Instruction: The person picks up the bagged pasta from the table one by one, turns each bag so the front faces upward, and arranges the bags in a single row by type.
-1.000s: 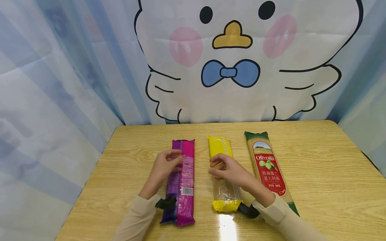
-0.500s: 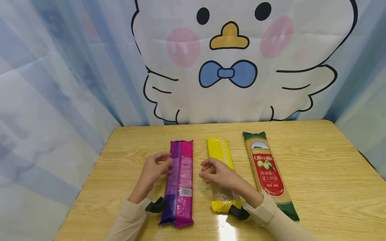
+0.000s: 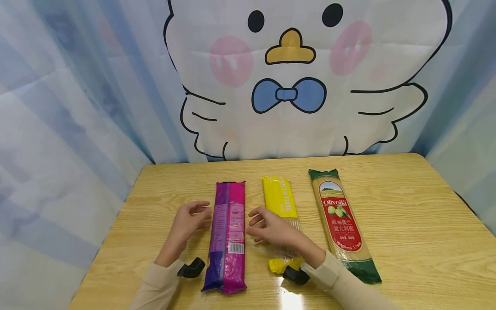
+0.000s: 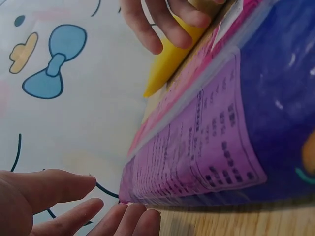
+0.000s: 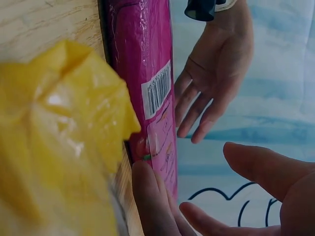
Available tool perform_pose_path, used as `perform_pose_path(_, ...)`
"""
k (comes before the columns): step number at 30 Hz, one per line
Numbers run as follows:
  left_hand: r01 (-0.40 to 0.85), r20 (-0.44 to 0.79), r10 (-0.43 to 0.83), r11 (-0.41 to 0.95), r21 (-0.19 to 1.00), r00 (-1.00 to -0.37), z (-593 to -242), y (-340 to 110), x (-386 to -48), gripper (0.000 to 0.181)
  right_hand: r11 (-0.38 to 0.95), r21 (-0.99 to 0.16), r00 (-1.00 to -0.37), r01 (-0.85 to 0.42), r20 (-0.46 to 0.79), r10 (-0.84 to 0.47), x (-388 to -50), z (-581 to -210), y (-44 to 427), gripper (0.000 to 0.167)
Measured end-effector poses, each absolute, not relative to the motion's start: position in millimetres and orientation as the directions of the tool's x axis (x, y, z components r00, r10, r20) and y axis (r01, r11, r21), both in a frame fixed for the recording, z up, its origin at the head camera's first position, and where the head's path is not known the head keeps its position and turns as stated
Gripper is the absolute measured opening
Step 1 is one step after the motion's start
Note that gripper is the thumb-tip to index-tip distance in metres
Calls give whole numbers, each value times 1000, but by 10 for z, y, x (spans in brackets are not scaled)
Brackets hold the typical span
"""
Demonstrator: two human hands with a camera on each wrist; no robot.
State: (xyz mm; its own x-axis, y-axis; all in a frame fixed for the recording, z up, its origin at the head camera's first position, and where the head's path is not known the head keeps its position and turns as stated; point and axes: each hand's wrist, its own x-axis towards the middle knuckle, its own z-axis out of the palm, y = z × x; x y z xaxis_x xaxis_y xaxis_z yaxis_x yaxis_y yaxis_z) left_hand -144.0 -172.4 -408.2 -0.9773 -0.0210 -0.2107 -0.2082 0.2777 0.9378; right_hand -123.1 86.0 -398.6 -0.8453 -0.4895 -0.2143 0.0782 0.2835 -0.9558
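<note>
A purple and pink packet point(image 3: 227, 237) lies lengthwise on the table between the two hands. Just left of it is my left hand point(image 3: 187, 224), fingers relaxed and holding nothing; the left wrist view shows its fingers point(image 4: 123, 219) beside the packet's far end. My right hand point(image 3: 273, 226) hovers over the left edge of a yellow pasta packet point(image 3: 278, 196), fingers loosely bent around nothing. In the right wrist view the purple and pink packet point(image 5: 156, 88) stands beyond the right fingers point(image 5: 152, 196); whether they touch it I cannot tell.
A green-ended packet with a red label point(image 3: 345, 224) lies tilted at the right, near the right forearm. The wooden table point(image 3: 410, 206) ends at a patterned curtain point(image 3: 302, 133) behind, and curtain also hangs at both sides.
Both hands have moved left: the left hand from over the purple and pink packet to its left side, the right from over the yellow packet toward the gap between the two. The view has shifted slightly.
</note>
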Motion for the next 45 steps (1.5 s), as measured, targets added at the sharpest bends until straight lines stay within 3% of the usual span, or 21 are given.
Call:
perform_pose_path(10, -227, -235, -7, 281, 932, -972, -4145, -1760, -1441, 38, 300, -947, -845, 110, -249, -474, -1188, -4031, 756, 55)
perform_pose_path(27, -238, -255, 25, 272, 932, -967, -4187, -1715, -1412, 40, 218, -959, -832, 182, -268, -486, -1208, -4099, 670, 59)
perform_pose_path(45, -247, -256, -14, 315, 916, -967, -4235, -1648, -1429, 39, 216, -957, -856, 195, -274, -439, -1212, -4150, 560, 49)
